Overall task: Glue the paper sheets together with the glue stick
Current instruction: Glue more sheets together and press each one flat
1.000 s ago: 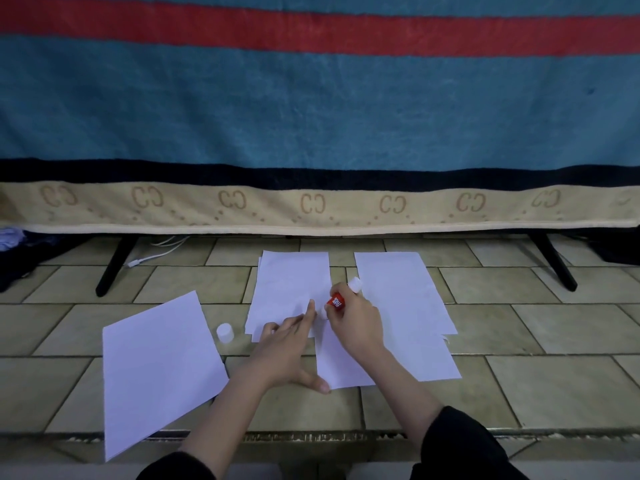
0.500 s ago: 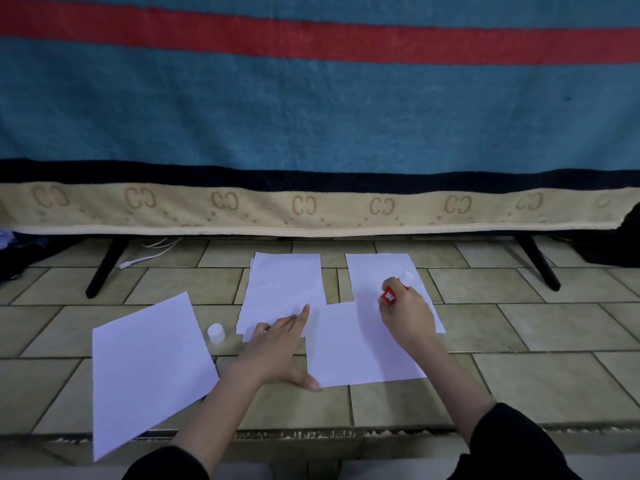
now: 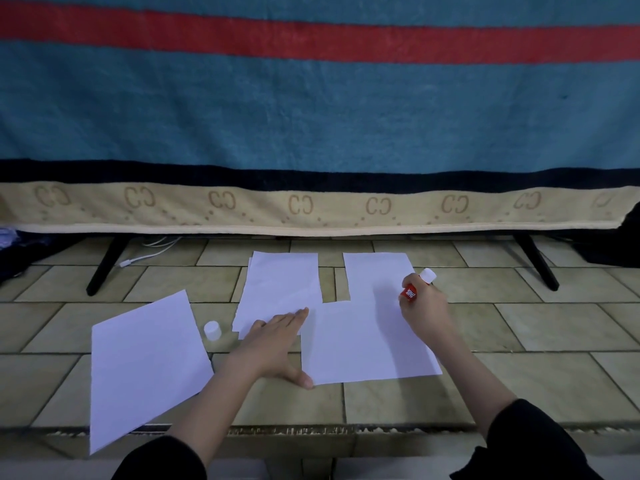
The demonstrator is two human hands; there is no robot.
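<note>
Several white paper sheets lie on the tiled floor. The nearest middle sheet (image 3: 360, 344) overlaps a far right sheet (image 3: 375, 271). My left hand (image 3: 273, 344) lies flat, fingers spread, pressing on the left edge of the middle sheet and the lower corner of a small stack (image 3: 280, 289). My right hand (image 3: 424, 311) grips a red glue stick (image 3: 410, 292), its lower end down on the paper near the sheets' right edge, its white end pointing up. The white cap (image 3: 212, 330) stands on the floor left of my left hand.
A large loose sheet (image 3: 142, 368) lies at an angle at the left, reaching over the floor step's edge (image 3: 346, 429). A striped blanket (image 3: 311, 116) hangs over a frame with black legs (image 3: 105, 266) behind the papers. A white cable (image 3: 149, 252) lies at the back left.
My right hand has carried the glue stick to the right across the paper, from the sheet's left side to its right edge. My left hand has stayed flat on the paper's left edge.
</note>
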